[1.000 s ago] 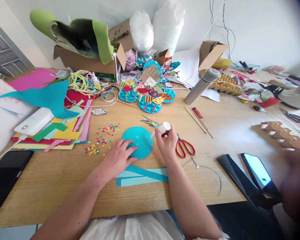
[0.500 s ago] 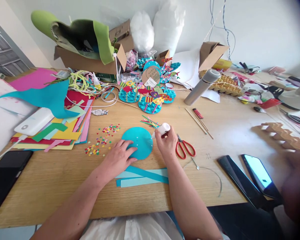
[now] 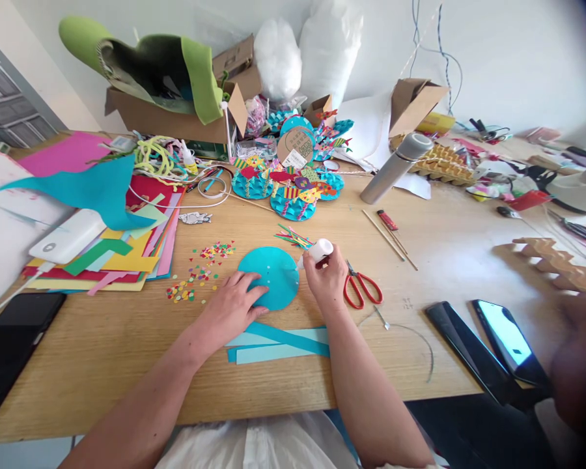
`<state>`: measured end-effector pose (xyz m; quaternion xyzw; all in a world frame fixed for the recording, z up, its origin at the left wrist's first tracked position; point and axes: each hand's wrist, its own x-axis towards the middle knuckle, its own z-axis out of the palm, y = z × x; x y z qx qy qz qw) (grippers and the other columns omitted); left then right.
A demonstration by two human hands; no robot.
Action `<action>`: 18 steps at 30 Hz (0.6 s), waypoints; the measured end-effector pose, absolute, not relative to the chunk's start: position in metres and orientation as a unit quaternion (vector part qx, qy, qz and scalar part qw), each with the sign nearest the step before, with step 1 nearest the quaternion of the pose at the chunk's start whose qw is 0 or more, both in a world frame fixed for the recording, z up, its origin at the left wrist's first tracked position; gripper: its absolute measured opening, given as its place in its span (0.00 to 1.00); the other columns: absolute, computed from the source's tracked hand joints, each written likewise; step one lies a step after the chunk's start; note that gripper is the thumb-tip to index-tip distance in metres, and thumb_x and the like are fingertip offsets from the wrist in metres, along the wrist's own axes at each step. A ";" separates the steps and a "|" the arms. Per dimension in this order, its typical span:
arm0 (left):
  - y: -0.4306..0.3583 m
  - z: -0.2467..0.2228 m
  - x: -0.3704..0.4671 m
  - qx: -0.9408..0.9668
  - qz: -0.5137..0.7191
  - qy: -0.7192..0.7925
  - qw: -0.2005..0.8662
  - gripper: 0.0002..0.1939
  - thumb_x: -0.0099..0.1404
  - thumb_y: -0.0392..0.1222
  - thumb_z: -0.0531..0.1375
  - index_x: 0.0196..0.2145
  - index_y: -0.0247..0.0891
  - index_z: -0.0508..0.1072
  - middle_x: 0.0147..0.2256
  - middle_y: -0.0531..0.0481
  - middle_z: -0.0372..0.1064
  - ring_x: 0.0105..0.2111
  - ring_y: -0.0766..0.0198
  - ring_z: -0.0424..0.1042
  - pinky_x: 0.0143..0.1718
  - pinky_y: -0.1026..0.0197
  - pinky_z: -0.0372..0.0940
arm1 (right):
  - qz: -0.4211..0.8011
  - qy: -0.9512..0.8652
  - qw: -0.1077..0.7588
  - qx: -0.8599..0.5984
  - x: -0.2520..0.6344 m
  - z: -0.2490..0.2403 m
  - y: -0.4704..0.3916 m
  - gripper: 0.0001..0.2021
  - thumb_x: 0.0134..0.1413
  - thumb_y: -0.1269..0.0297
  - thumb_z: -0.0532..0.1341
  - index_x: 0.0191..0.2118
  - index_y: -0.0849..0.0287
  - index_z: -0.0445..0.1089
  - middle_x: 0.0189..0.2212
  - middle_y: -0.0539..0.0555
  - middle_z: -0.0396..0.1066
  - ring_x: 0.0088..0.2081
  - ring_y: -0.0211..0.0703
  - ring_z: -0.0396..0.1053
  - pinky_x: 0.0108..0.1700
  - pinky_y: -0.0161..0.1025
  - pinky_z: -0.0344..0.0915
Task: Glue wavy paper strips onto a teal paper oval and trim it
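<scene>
A blue paper disc [image 3: 279, 286] lies on the table with a few small white dots on it. My left hand [image 3: 235, 301] rests on its left side, fingers spread and pressing lightly. In my right hand [image 3: 328, 280] is a small white glue bottle [image 3: 320, 250], tipped with its nozzle end down by the disc's right edge; the tip itself is hard to make out. Blue paper strips [image 3: 283, 345] lie just below the disc. To its left are small coloured confetti pieces [image 3: 183, 290], and behind it a bunch of thin coloured strips [image 3: 293, 236].
Red-handled scissors [image 3: 363, 288] lie right of my right hand. Coloured paper sheets [image 3: 131, 260] are stacked at left. Decorated blue paper pieces [image 3: 293, 207] and a steel flask [image 3: 395, 169] stand farther back. Phones [image 3: 505, 339] lie at right and left, beside an egg-carton piece [image 3: 559, 264].
Hardly anything differs. Both hands, the disc and the glue bottle keep their places; the view has shifted very slightly.
</scene>
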<state>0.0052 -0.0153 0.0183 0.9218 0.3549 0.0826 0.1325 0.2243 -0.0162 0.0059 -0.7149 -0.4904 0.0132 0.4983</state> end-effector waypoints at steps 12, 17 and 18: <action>-0.015 0.020 0.005 0.922 0.071 0.357 0.135 0.18 0.65 0.47 0.61 0.52 0.42 0.72 0.55 0.43 0.65 0.54 0.50 0.61 0.55 0.46 0.61 | 0.010 -0.484 0.492 -0.724 0.224 0.009 -0.017 0.10 0.48 0.56 0.59 0.29 0.54 0.57 0.20 0.45 0.62 0.22 0.39 0.62 0.28 0.37 0.57; -0.015 0.019 0.006 0.921 0.076 0.358 0.132 0.18 0.65 0.47 0.61 0.51 0.42 0.73 0.54 0.43 0.65 0.54 0.51 0.62 0.55 0.47 0.61 | 0.017 -0.488 0.497 -0.717 0.224 0.008 -0.017 0.10 0.48 0.56 0.59 0.28 0.54 0.57 0.20 0.45 0.62 0.22 0.39 0.62 0.28 0.37 0.58; -0.015 0.019 0.006 0.921 0.075 0.358 0.133 0.18 0.65 0.47 0.61 0.51 0.42 0.73 0.54 0.43 0.65 0.54 0.51 0.62 0.55 0.47 0.61 | 0.018 -0.484 0.500 -0.718 0.224 0.008 -0.018 0.10 0.48 0.56 0.59 0.28 0.54 0.58 0.20 0.45 0.62 0.22 0.39 0.62 0.28 0.37 0.58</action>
